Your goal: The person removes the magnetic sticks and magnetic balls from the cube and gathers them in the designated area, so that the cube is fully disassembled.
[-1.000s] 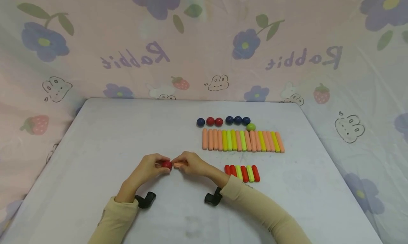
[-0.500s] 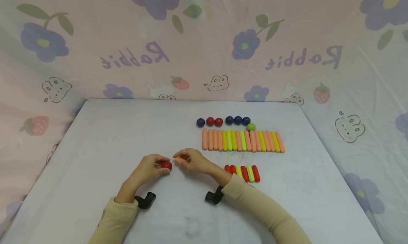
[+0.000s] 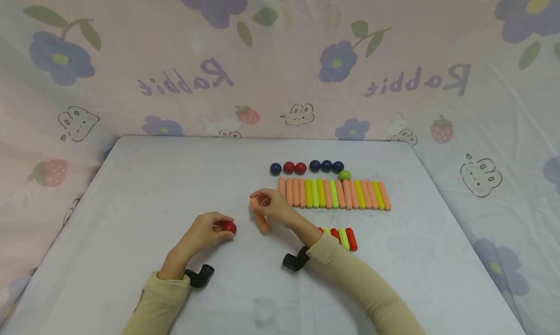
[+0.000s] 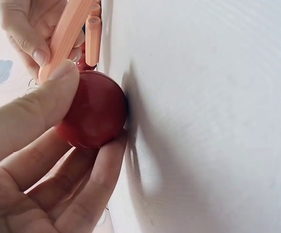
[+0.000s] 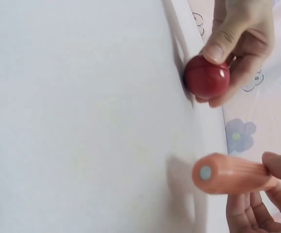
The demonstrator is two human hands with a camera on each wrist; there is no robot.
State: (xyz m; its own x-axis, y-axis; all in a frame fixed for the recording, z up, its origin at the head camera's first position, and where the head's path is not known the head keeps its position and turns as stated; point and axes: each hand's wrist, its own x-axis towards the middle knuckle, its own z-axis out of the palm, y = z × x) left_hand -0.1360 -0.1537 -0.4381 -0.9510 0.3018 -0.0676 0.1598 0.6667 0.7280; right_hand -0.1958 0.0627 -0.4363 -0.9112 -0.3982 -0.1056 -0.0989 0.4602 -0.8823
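My left hand [image 3: 208, 228] pinches a glossy red ball [image 3: 229, 227] between thumb and fingers, low over the white table. Up close in the left wrist view, the red ball [image 4: 96, 109] has its shadow right beside it on the tabletop. To the right and a little farther back, my right hand [image 3: 275, 207] grips a ridged orange building stick [image 3: 262, 223] near its far end. The stick slants, its free end pointing toward me. In the right wrist view, that free end of the orange stick [image 5: 235, 174] carries a pale round disc, and a space separates it from the red ball.
A long row of orange, yellow and green sticks [image 3: 321, 194] lies at the right. Behind it sit several blue balls [image 3: 326, 166], two red balls [image 3: 294, 167] and a green ball [image 3: 344, 175]. Shorter red and yellow-green sticks [image 3: 351, 238] lie nearer, partly behind my right forearm.
My right hand has moved away from the red ball, back and to the right, and the orange stick has swung to point toward me. My left hand stays put with the ball.
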